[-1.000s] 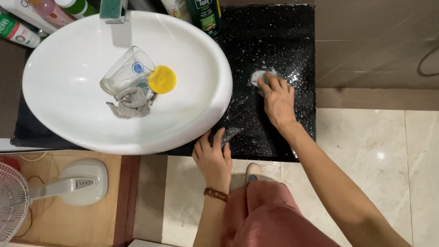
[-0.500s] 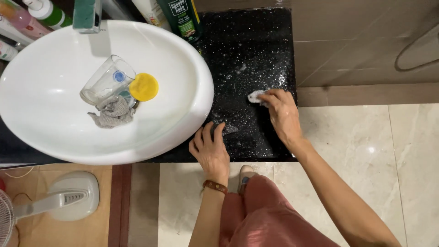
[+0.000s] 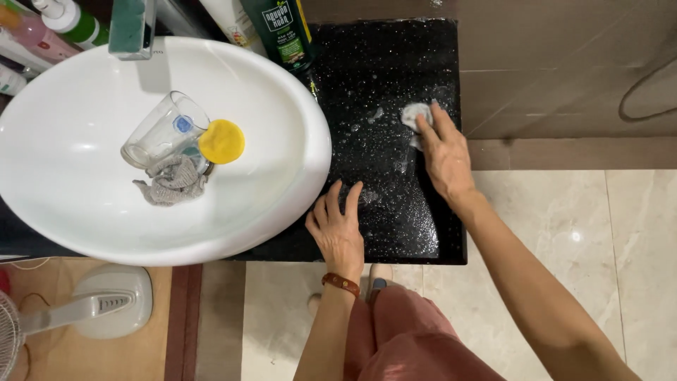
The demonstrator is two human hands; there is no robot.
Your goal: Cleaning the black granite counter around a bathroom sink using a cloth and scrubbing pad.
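Pressing: right hand (image 3: 446, 156) fingers flat on pale pad (image 3: 413, 113) | wet black counter (image 3: 395, 204) | left hand (image 3: 340, 229) splayed, empty

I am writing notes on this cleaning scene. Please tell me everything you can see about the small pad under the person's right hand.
The pad is small, pale grey-white and looks soft and wet. It lies flat on the black speckled counter, near its far right edge, amid soapy droplets. The right hand presses its fingertips on it, hiding its near part. Its exact material cannot be told.
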